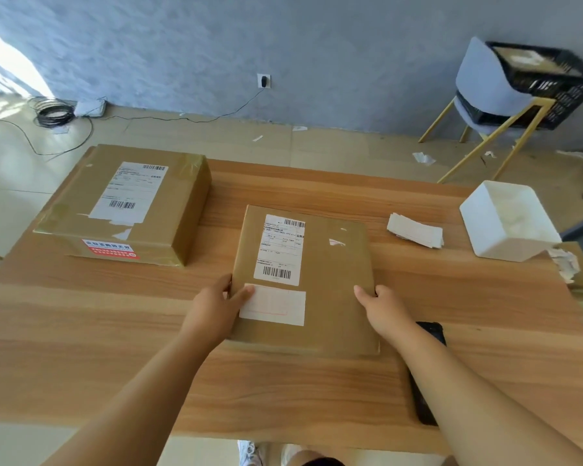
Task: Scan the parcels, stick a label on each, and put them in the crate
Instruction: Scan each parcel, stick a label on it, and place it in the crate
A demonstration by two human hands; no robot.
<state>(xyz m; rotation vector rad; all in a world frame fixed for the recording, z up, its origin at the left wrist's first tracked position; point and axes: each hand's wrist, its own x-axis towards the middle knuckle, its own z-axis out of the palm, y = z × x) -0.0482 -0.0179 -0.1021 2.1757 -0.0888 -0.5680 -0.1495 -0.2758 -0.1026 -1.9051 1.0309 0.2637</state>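
Head view is showing left hand [212,309] and right hand [382,306] gripping the flat parcel [327,284] mid-frame by its edges; its fresh label [272,307] risks peeling if thumb drags.

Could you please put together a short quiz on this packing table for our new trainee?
1. True or false: the small parcel between the left hand and right hand already carries a plain white label below its shipping label.
2. Where is the black crate? A) on the table B) on the chair by the wall C) on the floor
3. Fill in: the spare labels lie between the small parcel and the white ____.

Key: 1 true; 2 B; 3 box
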